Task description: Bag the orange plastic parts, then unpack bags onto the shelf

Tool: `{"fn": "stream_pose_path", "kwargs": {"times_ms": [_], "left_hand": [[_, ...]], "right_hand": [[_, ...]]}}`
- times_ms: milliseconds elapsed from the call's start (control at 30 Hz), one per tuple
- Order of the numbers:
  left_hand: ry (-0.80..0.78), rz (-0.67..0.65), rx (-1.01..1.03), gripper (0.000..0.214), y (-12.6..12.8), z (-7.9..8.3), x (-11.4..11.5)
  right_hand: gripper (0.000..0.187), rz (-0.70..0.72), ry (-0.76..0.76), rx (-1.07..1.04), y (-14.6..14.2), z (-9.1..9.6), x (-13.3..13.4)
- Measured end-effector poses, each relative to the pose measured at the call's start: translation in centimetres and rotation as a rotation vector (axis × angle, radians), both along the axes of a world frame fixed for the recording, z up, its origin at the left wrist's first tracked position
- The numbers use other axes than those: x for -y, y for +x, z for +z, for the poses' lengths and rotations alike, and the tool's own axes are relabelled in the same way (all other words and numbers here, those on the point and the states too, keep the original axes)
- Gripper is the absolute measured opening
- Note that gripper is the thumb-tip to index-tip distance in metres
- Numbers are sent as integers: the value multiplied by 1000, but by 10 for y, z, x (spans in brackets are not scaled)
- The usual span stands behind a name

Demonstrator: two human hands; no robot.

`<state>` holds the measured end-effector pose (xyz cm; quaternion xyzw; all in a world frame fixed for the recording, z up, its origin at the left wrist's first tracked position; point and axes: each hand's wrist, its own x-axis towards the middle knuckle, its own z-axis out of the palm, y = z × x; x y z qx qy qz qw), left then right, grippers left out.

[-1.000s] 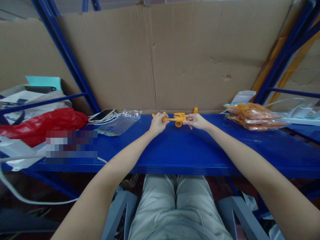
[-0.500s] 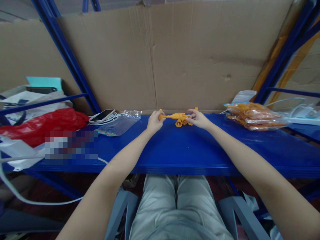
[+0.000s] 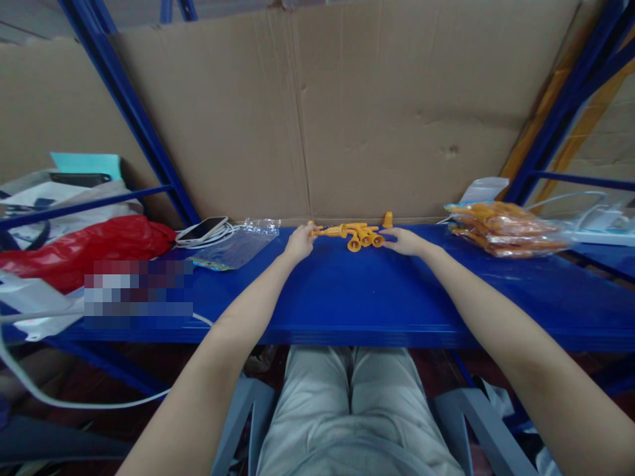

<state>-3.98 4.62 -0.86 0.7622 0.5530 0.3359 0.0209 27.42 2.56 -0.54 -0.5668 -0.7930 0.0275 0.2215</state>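
My left hand [image 3: 299, 243] pinches the left end of an orange plastic stem-like piece [image 3: 337, 231] with a ridged shaft, low over the blue shelf. Just right of it lie several orange plastic pieces with small cup-shaped ends [image 3: 354, 244], their round openings facing me. My right hand [image 3: 405, 242] is at the right of this group, its fingers apart beside the nearest cup; whether they touch it I cannot tell. Behind that hand a single orange cup [image 3: 387, 219] stands against the cardboard.
A flat clear plastic bag [image 3: 238, 246] lies left of my hands, near a phone [image 3: 207, 229] and coiled white cable. Red plastic [image 3: 99, 248] is further left. Bagged orange pieces [image 3: 501, 231] are stacked at the right. Cardboard [image 3: 372, 119] closes off the back of the blue shelf [image 3: 367, 297].
My left hand has moved slightly left with the stem piece, which has separated from the cup pieces. My right hand has shifted right and let go, uncovering the single cup.
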Motion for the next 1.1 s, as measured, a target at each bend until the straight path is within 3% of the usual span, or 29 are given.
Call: {"fn": "stream_pose_path", "kwargs": {"times_ms": [267, 567, 700, 933, 1100], "left_hand": [[33, -138, -270, 24, -7, 5, 0], [-61, -114, -701, 36, 4, 14, 0], [-50, -194, -677, 31, 17, 17, -7], [-39, -258, -417, 16, 49, 19, -27], [-73, -224, -537, 25, 71, 20, -37]], "right_hand": [[62, 5, -114, 58, -6, -2, 6], [62, 38, -115, 104, -7, -3, 5], [62, 39, -115, 101, -7, -4, 5], [62, 45, -114, 100, -6, -4, 5], [61, 21, -140, 109, -10, -1, 9]]}}
